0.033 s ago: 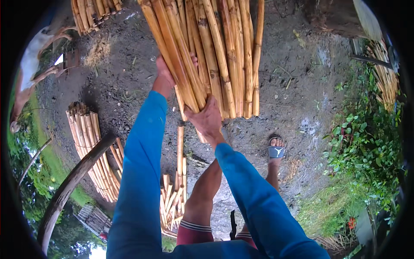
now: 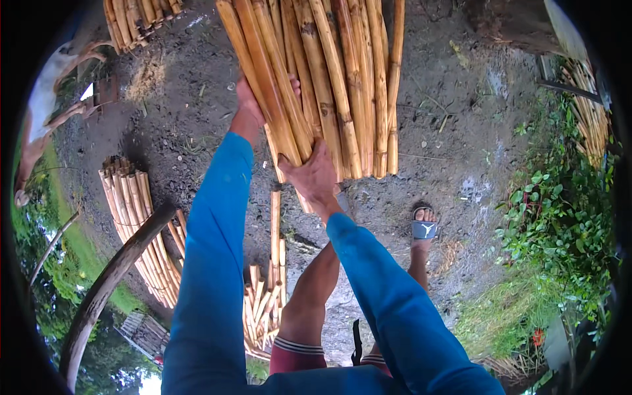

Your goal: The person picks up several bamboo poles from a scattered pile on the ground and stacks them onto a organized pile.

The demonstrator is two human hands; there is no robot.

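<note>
Yellow-brown bamboo poles (image 2: 322,85) lie side by side in a large bundle at the top middle, their near ends uneven. On the bundle's left side, my left hand (image 2: 248,104) is wrapped round a few poles, with fingertips showing on their far side. Lower down, my right hand (image 2: 315,172) grips the near ends of those same left-hand poles, thumb and fingers spread across them. Parts of both hands are hidden by the bamboo and my wrists. Blue sleeves cover both forearms.
Another bamboo stack (image 2: 135,217) lies at left, behind a curved dark log (image 2: 108,276). Shorter bamboo pieces (image 2: 263,309) lie by my leg. More poles (image 2: 141,20) are at the upper left, near a pale animal (image 2: 49,85). Leafy plants (image 2: 553,217) border the right side.
</note>
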